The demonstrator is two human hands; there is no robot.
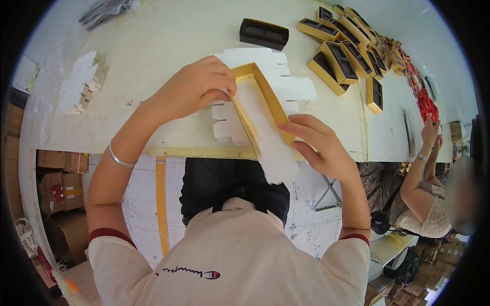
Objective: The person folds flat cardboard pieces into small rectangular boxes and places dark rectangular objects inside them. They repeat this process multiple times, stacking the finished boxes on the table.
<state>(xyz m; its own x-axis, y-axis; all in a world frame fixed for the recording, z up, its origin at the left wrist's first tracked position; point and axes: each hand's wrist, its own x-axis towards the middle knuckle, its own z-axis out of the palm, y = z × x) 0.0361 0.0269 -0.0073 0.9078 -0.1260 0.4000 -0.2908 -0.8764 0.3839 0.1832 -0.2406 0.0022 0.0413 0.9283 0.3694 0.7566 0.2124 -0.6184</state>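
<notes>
Between my two hands is a long gold cardboard box (266, 92), partly folded, with a white inside and a loose white flap hanging past the table's front edge. My left hand (201, 84) pinches its far left side near the corner. At the near right wall, my right hand (319, 143) grips the gold edge between thumb and fingers. Under and behind the box lie flat white die-cut card blanks (296, 87) with notched edges. Beyond them sits a black plastic insert tray (264, 33).
Gold boxes with black inserts (339, 61) are heaped at the far right. A stack of folded white card (81, 84) stands at the left. Red packets (426, 105) lie further right, by a co-worker's hands (430, 133). Cardboard cartons (61, 191) are under the table.
</notes>
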